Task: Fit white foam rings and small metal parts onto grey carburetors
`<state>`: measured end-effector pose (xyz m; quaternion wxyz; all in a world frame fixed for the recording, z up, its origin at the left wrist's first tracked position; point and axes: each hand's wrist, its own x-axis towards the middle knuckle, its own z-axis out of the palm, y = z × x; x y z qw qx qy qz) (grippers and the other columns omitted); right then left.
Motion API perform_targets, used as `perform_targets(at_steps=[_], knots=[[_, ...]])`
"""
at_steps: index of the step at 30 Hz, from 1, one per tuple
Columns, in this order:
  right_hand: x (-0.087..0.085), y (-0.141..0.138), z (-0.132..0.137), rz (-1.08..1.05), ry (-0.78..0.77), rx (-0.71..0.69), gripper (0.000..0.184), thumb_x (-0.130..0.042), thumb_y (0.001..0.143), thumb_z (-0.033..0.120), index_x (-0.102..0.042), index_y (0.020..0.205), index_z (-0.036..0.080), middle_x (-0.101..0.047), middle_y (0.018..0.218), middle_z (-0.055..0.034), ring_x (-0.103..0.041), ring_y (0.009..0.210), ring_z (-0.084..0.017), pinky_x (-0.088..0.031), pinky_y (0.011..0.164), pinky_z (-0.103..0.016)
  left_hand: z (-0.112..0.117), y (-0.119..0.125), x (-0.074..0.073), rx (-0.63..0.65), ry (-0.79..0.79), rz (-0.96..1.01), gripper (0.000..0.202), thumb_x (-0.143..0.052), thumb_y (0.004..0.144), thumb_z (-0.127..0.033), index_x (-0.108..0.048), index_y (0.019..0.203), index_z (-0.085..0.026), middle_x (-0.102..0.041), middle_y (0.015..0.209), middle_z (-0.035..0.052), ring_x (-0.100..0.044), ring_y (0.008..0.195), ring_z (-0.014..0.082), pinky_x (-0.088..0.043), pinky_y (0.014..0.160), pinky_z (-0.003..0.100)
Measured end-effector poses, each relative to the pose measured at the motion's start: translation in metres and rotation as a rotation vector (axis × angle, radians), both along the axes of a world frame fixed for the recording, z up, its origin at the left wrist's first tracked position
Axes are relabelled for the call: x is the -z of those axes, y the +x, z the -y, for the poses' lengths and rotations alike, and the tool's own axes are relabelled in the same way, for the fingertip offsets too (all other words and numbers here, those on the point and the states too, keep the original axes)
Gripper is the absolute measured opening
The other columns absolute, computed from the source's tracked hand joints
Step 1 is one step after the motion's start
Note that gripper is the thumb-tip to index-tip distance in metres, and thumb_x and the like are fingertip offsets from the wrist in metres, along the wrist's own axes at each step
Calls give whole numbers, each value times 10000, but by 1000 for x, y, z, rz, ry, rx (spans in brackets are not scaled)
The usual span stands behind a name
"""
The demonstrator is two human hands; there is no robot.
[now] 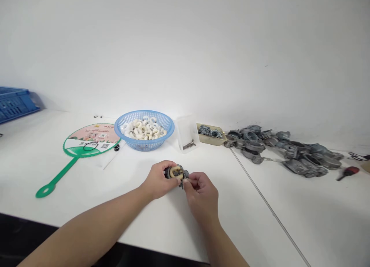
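My left hand (158, 179) grips a small grey metal part with a tan ring-shaped piece on top (175, 172), held just above the white table (86, 190). My right hand (201, 192) pinches the right side of the same part with thumb and forefinger. Both hands are closed around it, near the middle of the table. Behind them stands a blue basket (144, 130) full of white ring-shaped pieces.
A green hand fan (83, 146) lies at the left with a black ring on it. A clear box of pins (187, 136), a tan tray of small parts (210, 133) and a heap of grey metal castings (286, 150) line the back. A red-handled tool (348, 172) lies far right; a blue crate (15, 103) far left.
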<state>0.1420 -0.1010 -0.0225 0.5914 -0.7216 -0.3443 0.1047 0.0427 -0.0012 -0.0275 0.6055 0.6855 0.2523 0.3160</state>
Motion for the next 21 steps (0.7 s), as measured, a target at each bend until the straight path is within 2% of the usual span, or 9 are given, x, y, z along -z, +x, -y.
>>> perform_targets(at_steps=[4,8,11,16,21], knots=[[4,11,-1,-129,58,-130,226,-660,609,373,-571,693,182,-562,534,20,-493,499,-127,-401,493,-254,-4,-2,3,36,-22,-10,317,-684,595,-167,-620,905,-154,-633,820,29,-567,694,133,-467,627,243],[8,18,-2,-134,72,-212,241,-692,583,381,-601,663,173,-547,552,17,-489,540,-129,-411,522,-269,-4,-2,2,60,-65,-5,314,-691,591,-180,-618,895,-156,-625,808,25,-563,667,126,-468,609,244],[11,21,-3,-104,69,-232,234,-695,593,385,-614,629,168,-557,560,9,-482,550,-127,-401,522,-269,-5,-3,0,53,-50,-8,309,-691,589,-177,-620,889,-158,-622,797,22,-561,667,126,-467,609,242],[16,24,-3,-132,73,-264,262,-708,593,376,-648,740,167,-590,634,-4,-538,597,-150,-453,578,-302,-6,-4,0,58,-11,-31,296,-675,599,-165,-622,890,-157,-616,788,20,-555,663,125,-466,605,239],[8,30,-1,56,19,-252,306,-719,590,360,-656,837,190,-636,823,-37,-561,652,-152,-486,660,-339,-8,-5,-1,96,3,-29,299,-672,597,-166,-620,892,-155,-617,790,21,-554,677,129,-462,625,246]])
